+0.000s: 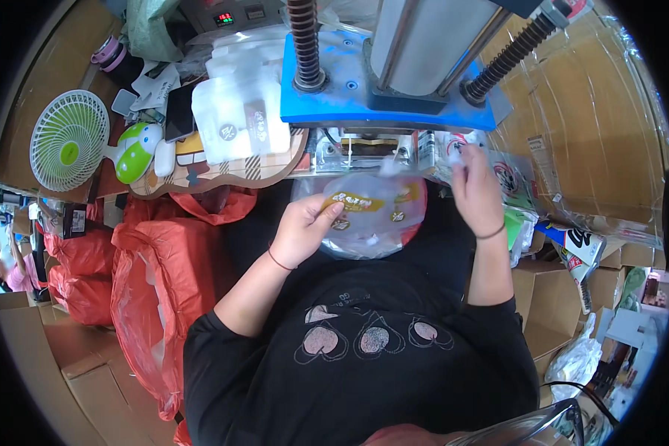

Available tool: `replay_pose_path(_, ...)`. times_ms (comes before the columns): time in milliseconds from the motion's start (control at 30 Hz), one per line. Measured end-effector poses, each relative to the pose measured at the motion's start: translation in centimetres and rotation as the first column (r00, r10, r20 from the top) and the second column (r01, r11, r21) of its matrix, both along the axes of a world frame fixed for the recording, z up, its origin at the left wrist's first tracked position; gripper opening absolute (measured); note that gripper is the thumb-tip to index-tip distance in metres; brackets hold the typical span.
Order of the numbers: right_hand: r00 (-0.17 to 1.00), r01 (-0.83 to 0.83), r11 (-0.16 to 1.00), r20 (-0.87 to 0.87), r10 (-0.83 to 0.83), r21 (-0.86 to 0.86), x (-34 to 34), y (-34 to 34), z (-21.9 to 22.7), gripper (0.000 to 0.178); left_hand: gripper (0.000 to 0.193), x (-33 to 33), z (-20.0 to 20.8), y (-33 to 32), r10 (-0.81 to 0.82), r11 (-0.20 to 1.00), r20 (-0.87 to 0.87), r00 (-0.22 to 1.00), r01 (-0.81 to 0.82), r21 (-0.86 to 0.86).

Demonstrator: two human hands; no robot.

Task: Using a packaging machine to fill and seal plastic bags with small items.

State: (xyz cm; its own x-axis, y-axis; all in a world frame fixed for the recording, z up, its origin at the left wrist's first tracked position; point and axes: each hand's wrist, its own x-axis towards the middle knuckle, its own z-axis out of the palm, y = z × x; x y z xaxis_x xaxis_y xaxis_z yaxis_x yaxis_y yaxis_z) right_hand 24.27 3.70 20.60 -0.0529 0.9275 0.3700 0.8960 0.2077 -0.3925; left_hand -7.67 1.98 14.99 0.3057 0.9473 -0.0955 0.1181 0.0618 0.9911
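My left hand (308, 230) pinches a thin translucent plastic bag (364, 210) with gold printing, thumb on top. The bag hangs in front of the press, over a round container (379, 250) lined with clear plastic and showing some red. My right hand (477, 189) is raised right of the bag and apart from it. Its fingers are closed near a whitish bit I cannot make out. Behind the hands stands a press with a blue plate (386, 119), coil springs and a grey cylinder. A small whitish scrap (389, 166) shows by its lower front.
Stacked white printed bags (234, 119) lie on a patterned board (230, 174) at the left, beside a phone (179, 113) and a green-white fan (70, 141). Red plastic bags (163, 275) stand lower left. Cardboard boxes (565, 297) and plastic packages (509, 175) are on the right.
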Motion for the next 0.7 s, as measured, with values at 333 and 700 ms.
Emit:
replay_pose_path(333,0.83,-0.483,0.876,-0.32,0.458,0.002,-5.0,0.2,2.9,0.013,0.022,3.1,1.0,-1.1,-0.203,0.954,0.191,0.96,0.238,-0.184)
replay_pose_path(700,0.752,-0.659,0.712,-0.238,0.615,-0.242,-2.9,1.8,2.8,0.019,0.025,4.6,0.4,-2.1,-0.256,0.805,0.459,0.851,0.451,-0.386)
